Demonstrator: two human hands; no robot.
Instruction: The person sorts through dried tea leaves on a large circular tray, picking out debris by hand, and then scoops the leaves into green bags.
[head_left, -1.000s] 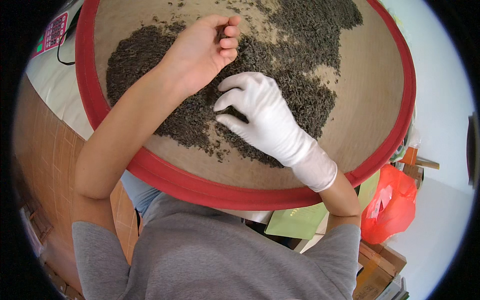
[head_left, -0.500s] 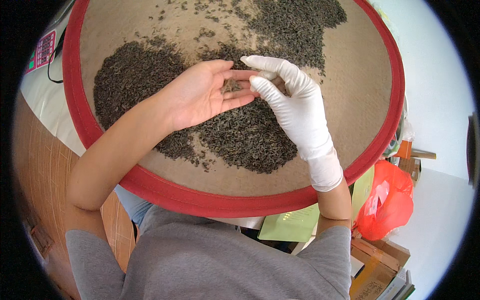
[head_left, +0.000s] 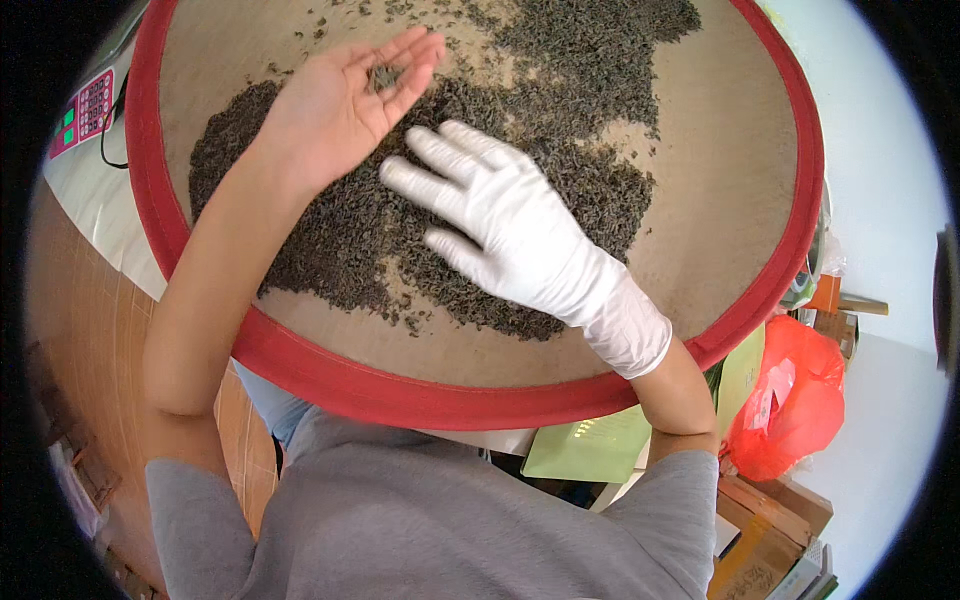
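Note:
My bare left hand [head_left: 330, 115] is raised palm up over the tray, its fingers lightly curled. In its palm rests a small clump of tea bits [head_left: 384, 77], brownish and paler than the rest. My right hand [head_left: 505, 220], in a white glove, hovers palm down with fingers spread, slightly blurred, over dark dried tea leaves [head_left: 560, 170]; whether it touches them I cannot tell. The leaves lie in loose heaps on a round tan tray [head_left: 725, 160] with a red cloth rim.
At the far left sits a pink keypad device [head_left: 92, 108] with a black cable. Beyond the tray on the right are a red plastic bag [head_left: 795, 410], cardboard boxes [head_left: 755, 540] and a white wall. A green packet [head_left: 585, 448] lies below the near rim.
My left hand has moved up and left with the clump. My right hand has left its pinch beside the left fingers, spread out and come down leftward over the leaves.

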